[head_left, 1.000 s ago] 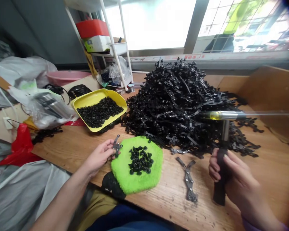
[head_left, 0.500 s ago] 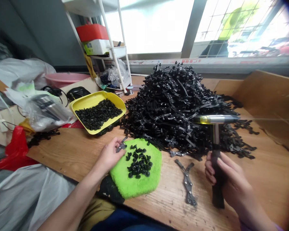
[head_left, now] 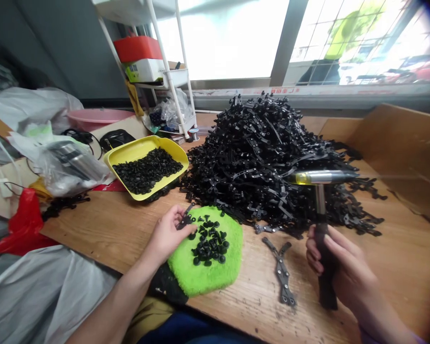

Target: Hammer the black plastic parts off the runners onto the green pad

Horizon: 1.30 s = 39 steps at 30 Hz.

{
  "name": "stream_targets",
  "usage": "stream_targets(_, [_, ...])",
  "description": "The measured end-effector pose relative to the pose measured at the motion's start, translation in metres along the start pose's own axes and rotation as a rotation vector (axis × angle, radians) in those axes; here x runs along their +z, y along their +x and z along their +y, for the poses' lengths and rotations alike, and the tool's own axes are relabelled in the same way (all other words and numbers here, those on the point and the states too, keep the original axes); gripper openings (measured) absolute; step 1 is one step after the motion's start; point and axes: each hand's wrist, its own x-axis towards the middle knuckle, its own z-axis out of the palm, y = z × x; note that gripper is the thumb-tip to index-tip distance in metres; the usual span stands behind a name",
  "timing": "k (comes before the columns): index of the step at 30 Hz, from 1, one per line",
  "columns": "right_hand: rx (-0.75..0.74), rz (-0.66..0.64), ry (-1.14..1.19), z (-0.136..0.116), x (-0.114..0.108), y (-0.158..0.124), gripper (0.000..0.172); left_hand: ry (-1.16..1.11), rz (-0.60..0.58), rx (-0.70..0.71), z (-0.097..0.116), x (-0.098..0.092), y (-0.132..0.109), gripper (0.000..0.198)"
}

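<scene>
Left hand (head_left: 164, 236), closed on one black link (head_left: 184, 220), sits at the far edge of a green fleece pad (head_left: 215, 270) bearing black studs (head_left: 209, 244). Right hand (head_left: 343, 272) grips an upright hammer (head_left: 321, 229), its head before a heap of black links (head_left: 261, 162). Jointed strip (head_left: 281, 272) lies between the hands on the wooden tabletop (head_left: 397, 267).

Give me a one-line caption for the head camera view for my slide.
Left hand holds a small black link by a green pad; right hand grips a hammer.
</scene>
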Motion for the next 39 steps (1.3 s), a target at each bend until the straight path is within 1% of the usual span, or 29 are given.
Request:
stream_targets(3, [-0.005,0.001,0.006,0.000,0.000,0.000,0.015,0.220,0.008,0.111,0.001,0.005,-0.005,0.018])
stream_targets(5, [-0.010,-0.005,0.007,0.001,-0.001,0.000,0.016,0.331,0.050,0.180,0.000,0.003,-0.012,0.013])
stream_targets(7, [-0.016,-0.015,0.005,0.002,-0.002,0.001,0.016,0.417,0.069,0.265,-0.001,0.000,-0.017,0.011])
stream_targets(9, [-0.022,-0.026,0.007,0.002,-0.003,0.001,0.016,0.466,0.046,0.335,-0.002,-0.001,-0.022,0.012])
stream_targets(10, [-0.020,-0.028,0.011,0.002,-0.003,0.001,0.016,0.462,0.035,0.345,-0.002,-0.001,-0.023,0.012])
stream_targets(12, [-0.013,-0.025,0.018,0.002,-0.003,0.001,0.016,0.406,0.039,0.300,0.000,0.000,-0.025,0.011])
stream_targets(16, [-0.015,-0.012,0.019,0.001,-0.003,0.000,0.018,0.231,0.064,0.137,0.001,0.002,-0.024,0.018])
stream_targets(19, [-0.028,0.000,0.014,0.000,-0.003,-0.001,0.019,0.156,0.181,0.084,-0.004,-0.006,-0.021,0.023])
stream_targets(20, [-0.033,0.006,0.011,0.000,-0.003,-0.001,0.020,0.154,0.210,0.078,-0.007,-0.010,-0.020,0.024])
stream_targets(21, [-0.037,0.007,0.008,0.000,-0.004,-0.001,0.020,0.163,0.215,0.073,-0.009,-0.013,-0.020,0.025])
stream_targets(23, [-0.039,0.004,0.004,0.000,-0.003,-0.001,0.019,0.180,0.177,0.066,-0.013,-0.018,-0.021,0.025])
stream_targets(26, [-0.024,0.001,0.003,-0.002,-0.001,-0.002,0.016,0.179,0.121,0.048,-0.014,-0.018,-0.028,0.024])
stream_targets(30, [-0.012,0.015,-0.003,-0.004,0.002,-0.003,0.018,0.241,0.085,0.065,-0.011,-0.010,-0.032,0.021])
stream_targets(34, [-0.018,0.003,-0.008,-0.004,0.002,-0.002,0.016,0.272,0.077,0.079,-0.009,-0.002,-0.024,0.022])
stream_targets(37, [-0.032,-0.006,-0.018,-0.004,0.001,-0.002,0.014,0.203,0.029,0.048,-0.008,-0.001,-0.019,0.024])
stream_targets(39, [-0.035,-0.008,-0.018,-0.003,-0.001,-0.002,0.014,0.089,0.011,-0.009,-0.008,-0.006,-0.020,0.026])
